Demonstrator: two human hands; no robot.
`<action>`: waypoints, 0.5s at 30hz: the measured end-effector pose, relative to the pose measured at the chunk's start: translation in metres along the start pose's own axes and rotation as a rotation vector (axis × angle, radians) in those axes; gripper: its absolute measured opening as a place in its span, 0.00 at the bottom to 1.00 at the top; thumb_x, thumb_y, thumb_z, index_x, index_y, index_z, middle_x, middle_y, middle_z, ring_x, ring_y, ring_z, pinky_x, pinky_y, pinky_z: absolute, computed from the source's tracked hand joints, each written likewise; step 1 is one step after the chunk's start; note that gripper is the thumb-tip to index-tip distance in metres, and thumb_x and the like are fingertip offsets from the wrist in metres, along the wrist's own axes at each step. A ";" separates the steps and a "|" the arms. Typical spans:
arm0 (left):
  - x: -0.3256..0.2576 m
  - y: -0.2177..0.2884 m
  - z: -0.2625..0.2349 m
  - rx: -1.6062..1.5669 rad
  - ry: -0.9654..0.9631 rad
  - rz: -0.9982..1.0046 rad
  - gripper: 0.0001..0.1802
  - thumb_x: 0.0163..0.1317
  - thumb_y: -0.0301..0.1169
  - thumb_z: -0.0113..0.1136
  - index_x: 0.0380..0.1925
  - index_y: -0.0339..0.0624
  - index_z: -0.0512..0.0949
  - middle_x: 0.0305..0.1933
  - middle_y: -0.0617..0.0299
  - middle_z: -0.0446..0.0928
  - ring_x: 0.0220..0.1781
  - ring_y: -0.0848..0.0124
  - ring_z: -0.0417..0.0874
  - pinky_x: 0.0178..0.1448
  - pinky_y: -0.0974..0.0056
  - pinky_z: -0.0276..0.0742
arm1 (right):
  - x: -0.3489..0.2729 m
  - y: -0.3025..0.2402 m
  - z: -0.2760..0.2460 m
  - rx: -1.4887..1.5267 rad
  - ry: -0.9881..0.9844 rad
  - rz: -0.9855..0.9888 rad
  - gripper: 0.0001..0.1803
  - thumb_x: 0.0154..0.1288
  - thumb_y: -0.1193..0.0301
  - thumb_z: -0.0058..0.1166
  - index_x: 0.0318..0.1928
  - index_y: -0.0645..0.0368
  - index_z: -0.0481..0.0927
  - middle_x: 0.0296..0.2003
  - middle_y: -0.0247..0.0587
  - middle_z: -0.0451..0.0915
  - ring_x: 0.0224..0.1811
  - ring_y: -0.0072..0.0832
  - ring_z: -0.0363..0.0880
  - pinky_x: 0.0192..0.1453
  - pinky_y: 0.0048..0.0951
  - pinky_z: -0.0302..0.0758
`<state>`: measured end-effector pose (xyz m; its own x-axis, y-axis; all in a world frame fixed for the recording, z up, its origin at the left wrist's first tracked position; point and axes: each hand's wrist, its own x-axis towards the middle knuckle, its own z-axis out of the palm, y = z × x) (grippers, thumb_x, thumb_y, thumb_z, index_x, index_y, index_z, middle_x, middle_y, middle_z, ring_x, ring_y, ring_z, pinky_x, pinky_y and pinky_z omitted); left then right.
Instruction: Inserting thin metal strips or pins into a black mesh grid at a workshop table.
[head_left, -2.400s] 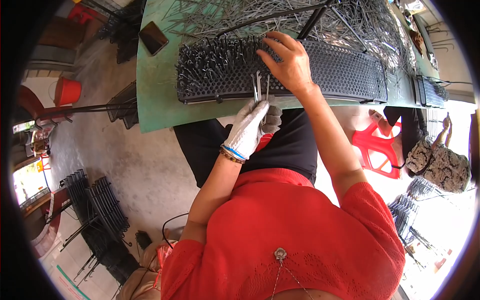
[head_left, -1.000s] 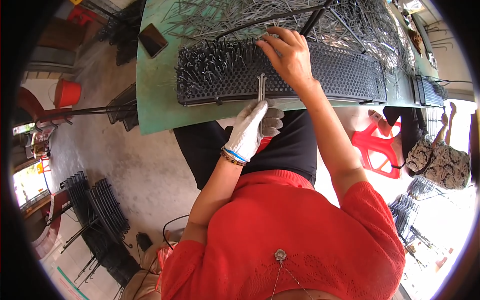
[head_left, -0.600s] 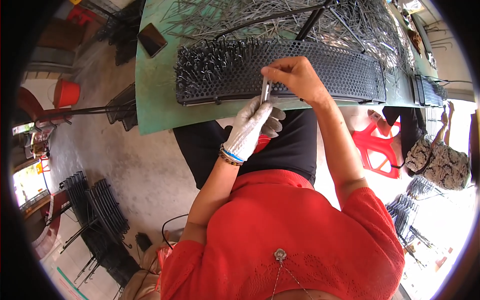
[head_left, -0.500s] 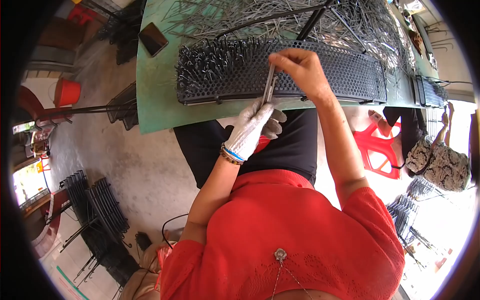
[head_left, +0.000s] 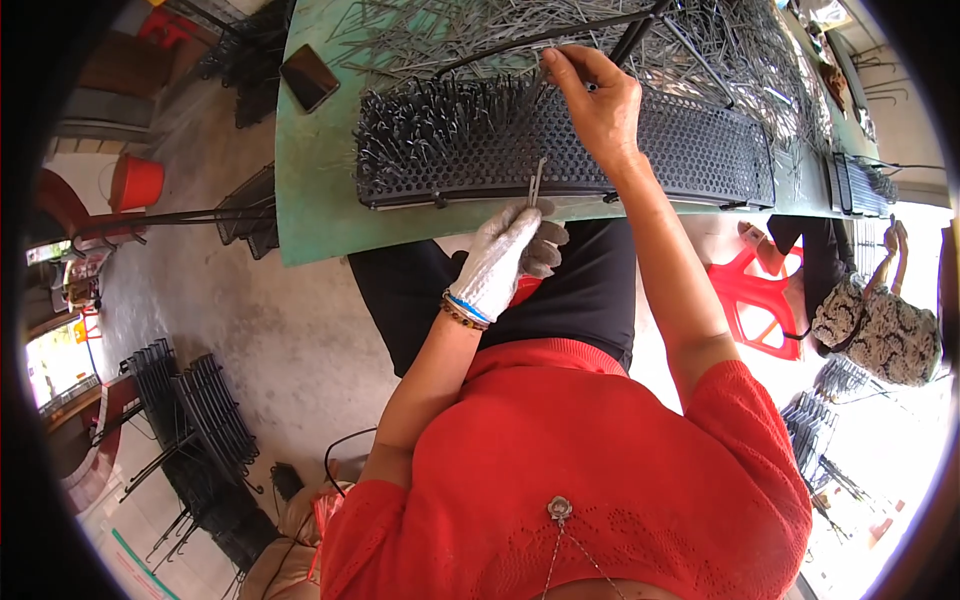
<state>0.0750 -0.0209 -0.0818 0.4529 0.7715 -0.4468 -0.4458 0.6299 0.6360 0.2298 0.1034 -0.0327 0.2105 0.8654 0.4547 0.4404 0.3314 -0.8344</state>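
My left hand (head_left: 508, 250), in a white knit glove, is closed around a few thin metal hooks (head_left: 537, 180) whose ends stick up past its fingers. They stand just in front of a long black perforated rack (head_left: 680, 150). Over the rack's far edge my bare right hand (head_left: 603, 105) pinches a thin metal hook, mostly blurred against the holes. Upright hooks (head_left: 420, 130) crowd the left part of the rack, while holes show bare across its right part.
A green table (head_left: 325, 215) carries the rack, a heap of loose metal hooks (head_left: 430, 35) behind it and a phone (head_left: 309, 77) at the far left. Black bars (head_left: 630, 45) cross over the heap. Another person (head_left: 875, 325) sits at the right near a red stool (head_left: 750, 300).
My right hand has moved up and away from my left hand, carrying one hook toward the rack's far edge. Fewer hooks stick up from my left hand, which stays in place.
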 end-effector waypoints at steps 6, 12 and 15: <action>0.003 -0.002 -0.003 -0.025 -0.018 -0.025 0.13 0.73 0.34 0.46 0.50 0.40 0.73 0.35 0.55 0.82 0.26 0.72 0.83 0.26 0.72 0.79 | -0.004 -0.002 0.004 -0.039 0.003 -0.046 0.10 0.62 0.69 0.63 0.40 0.61 0.85 0.29 0.38 0.85 0.32 0.19 0.84 0.38 0.22 0.78; 0.002 -0.002 -0.003 -0.020 -0.015 -0.023 0.13 0.72 0.34 0.46 0.50 0.41 0.73 0.35 0.56 0.82 0.26 0.73 0.83 0.26 0.71 0.79 | -0.007 -0.006 0.004 -0.125 0.010 -0.202 0.09 0.61 0.70 0.63 0.40 0.60 0.84 0.31 0.41 0.85 0.32 0.23 0.84 0.37 0.23 0.78; 0.000 -0.002 -0.001 -0.016 -0.008 -0.025 0.13 0.72 0.34 0.46 0.50 0.41 0.73 0.35 0.56 0.82 0.26 0.73 0.83 0.27 0.72 0.79 | -0.008 0.003 0.005 -0.240 0.015 -0.326 0.09 0.60 0.71 0.64 0.40 0.60 0.84 0.32 0.41 0.85 0.31 0.26 0.84 0.37 0.25 0.79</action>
<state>0.0755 -0.0219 -0.0836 0.4701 0.7550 -0.4572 -0.4465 0.6502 0.6147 0.2255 0.0989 -0.0409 0.0377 0.7231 0.6897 0.6772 0.4890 -0.5497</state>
